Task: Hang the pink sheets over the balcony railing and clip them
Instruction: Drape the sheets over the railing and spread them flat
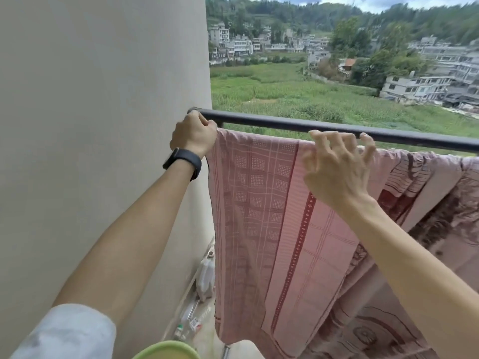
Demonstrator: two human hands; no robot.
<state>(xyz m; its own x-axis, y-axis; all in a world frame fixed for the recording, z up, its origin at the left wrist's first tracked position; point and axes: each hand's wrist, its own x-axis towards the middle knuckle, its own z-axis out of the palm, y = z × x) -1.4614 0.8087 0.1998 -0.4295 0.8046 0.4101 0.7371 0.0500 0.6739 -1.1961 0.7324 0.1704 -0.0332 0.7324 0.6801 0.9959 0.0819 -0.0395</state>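
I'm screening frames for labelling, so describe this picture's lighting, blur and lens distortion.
Head view: soft overcast daylight, with no glare or hard shadows; the wide lens slants the wall edge and stretches the bottom corners; the right hand looks slightly smeared at its fingertips, while the left hand and pink sheet are sharper; the far hillside is soft.

sheet [272,203] over railing [285,124], wall [103,125] left, fields [285,94] behind

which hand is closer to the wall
Left. The left hand grips a corner of the pink sheet beside the wall; the right hand is farther along the railing, at the sheet's top edge.
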